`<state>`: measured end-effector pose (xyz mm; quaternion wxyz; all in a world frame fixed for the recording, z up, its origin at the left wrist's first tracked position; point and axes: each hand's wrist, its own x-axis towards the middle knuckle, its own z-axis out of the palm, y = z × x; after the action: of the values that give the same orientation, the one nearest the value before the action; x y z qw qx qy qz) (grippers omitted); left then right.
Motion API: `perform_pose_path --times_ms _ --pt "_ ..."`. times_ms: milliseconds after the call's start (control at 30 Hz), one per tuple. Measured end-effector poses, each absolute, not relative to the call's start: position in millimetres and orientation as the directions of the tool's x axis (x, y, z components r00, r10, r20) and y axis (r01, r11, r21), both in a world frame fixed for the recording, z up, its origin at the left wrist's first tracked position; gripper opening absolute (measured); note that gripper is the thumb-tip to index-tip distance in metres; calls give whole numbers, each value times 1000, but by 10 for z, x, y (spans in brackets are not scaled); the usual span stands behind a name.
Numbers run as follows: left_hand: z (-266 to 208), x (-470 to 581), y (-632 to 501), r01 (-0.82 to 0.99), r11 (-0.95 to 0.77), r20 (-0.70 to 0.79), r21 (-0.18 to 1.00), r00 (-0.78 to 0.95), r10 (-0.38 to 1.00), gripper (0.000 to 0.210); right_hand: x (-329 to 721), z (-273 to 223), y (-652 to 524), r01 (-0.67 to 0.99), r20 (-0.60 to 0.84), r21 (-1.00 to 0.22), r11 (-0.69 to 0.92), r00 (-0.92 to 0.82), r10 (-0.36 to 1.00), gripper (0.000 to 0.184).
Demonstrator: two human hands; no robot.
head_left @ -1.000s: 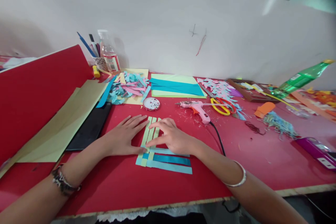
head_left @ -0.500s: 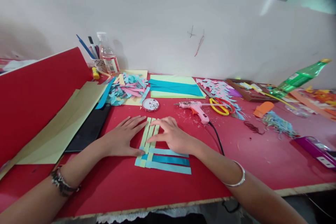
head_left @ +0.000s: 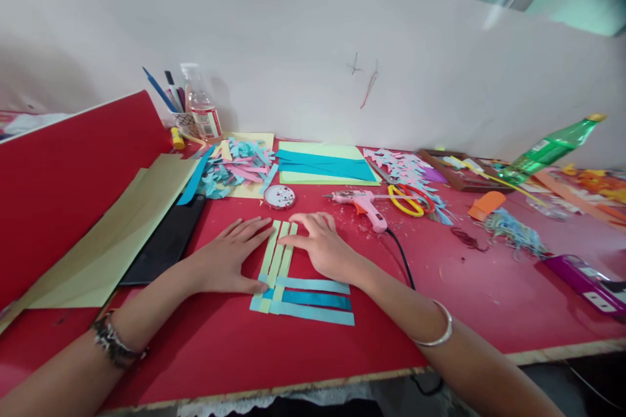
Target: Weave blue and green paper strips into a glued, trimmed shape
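Three pale green paper strips [head_left: 270,254] run up the table, woven at their lower ends with light blue strips [head_left: 317,313] and a darker blue strip [head_left: 317,300] that extend to the right. My left hand [head_left: 227,254] lies spread on the left, its thumb touching the woven corner and its fingertips near the green strips' upper part. From the right, my right hand [head_left: 325,247] reaches over the rightmost green strip. Its index fingertip is at that strip's top end, and the thumb lies across the strips lower down, apart from the index finger.
Beyond the hands are a round lid [head_left: 280,197], a pink glue gun [head_left: 364,204] with its cord, and scissors [head_left: 408,201]. Paper scraps [head_left: 239,166] and blue sheets [head_left: 323,164] lie along the wall. A tilted green bottle [head_left: 552,151] stands right; a black flat object [head_left: 169,241] lies left.
My right thumb has risen a little along the green strips, and the right index finger now sits at the rightmost strip's top end. My left hand has hardly moved.
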<state>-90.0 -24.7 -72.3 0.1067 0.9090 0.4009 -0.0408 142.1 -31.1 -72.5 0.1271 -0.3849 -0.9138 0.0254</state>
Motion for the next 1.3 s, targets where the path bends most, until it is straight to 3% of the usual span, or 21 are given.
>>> perform_pose_path --times_ms 100,333,567,833,1067,1300 --pt "-721 -905 -243 739 -652 -167 169 674 720 95 1427 -730 -301 676 176 -141 723 -702 691 50" --pt "-734 -912 -235 730 -660 -143 176 683 717 95 1451 -775 -247 784 178 -145 603 -579 796 56" --pt "-715 -905 -235 739 -651 -179 174 674 717 95 1452 -746 -247 731 178 -117 672 -651 738 58" --pt "-734 -929 -225 716 -670 -133 196 697 705 96 1456 -773 -240 796 201 -66 602 -580 789 57" --pt "-756 -938 -216 714 -672 -138 196 699 702 94 1450 -759 -261 641 188 -136 756 -732 655 48" --pt "-729 -930 -223 721 -668 -153 184 692 705 95 1457 -783 -243 759 216 -117 640 -610 763 55"
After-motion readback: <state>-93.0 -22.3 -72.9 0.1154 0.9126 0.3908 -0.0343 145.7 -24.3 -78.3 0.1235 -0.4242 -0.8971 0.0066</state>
